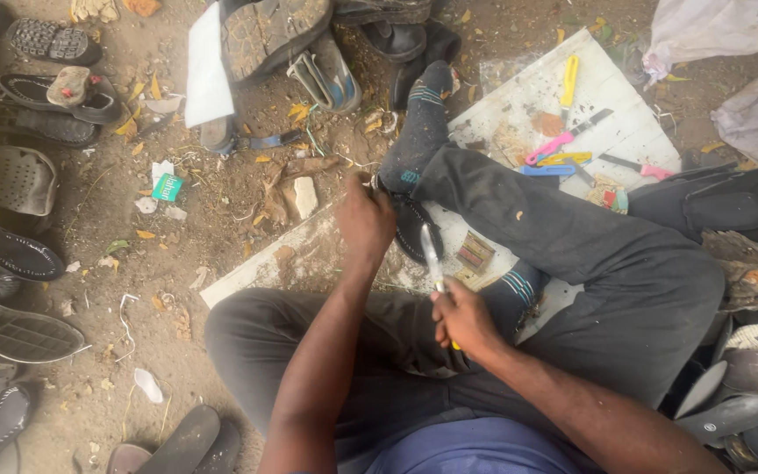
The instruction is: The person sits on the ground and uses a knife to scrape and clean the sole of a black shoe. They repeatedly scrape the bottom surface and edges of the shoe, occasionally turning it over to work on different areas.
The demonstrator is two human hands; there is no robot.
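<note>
I sit cross-legged on the ground in dark trousers and dark socks. My left hand [364, 219] presses down on a black shoe sole [412, 230] that lies on a white board [519, 105] beside my socked foot [418, 132]. My right hand [462, 318] grips a knife [432, 253] with a yellow handle, its blade pointing up toward the sole. The blade tip sits close to the sole's right edge.
Pink, yellow and blue tools [563, 154] lie on the board's far part. Worn sandals and soles [41, 114] line the left side, more footwear [309, 44] lies at the top, and black shoes [739, 386] sit at the right. Dirt with scraps covers the ground.
</note>
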